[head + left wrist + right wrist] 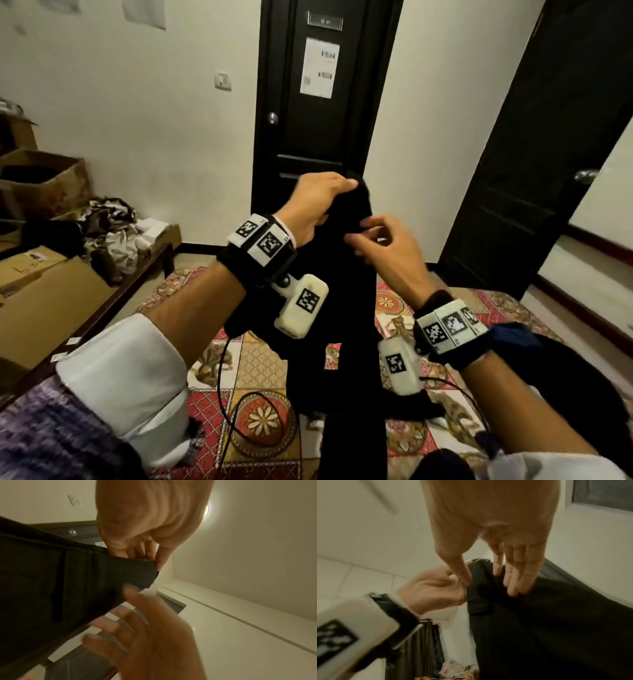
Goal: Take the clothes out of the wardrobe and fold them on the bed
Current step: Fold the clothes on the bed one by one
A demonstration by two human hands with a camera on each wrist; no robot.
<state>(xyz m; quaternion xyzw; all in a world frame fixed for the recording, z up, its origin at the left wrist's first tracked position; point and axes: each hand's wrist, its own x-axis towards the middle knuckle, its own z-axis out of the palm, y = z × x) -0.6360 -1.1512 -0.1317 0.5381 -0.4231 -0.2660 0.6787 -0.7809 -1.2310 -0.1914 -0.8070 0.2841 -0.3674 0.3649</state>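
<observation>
Walls (154, 137) are plain off-white. A dark panelled door (322, 102) stands closed in the far wall, with a round metal knob (273, 118) and a printed notice (319, 66) fixed to it. A light switch (222, 80) sits left of the door. A second dark door (534, 164) stands at right. Cardboard boxes (41, 185) line the left wall. A round ceiling light (206, 511) is lit.

Your left hand (317, 202) is raised, thumb and curled fingers closed in a grip at its top. Just beside and below that grip, your right hand (383, 245) hovers with fingers straight and relaxed.
</observation>
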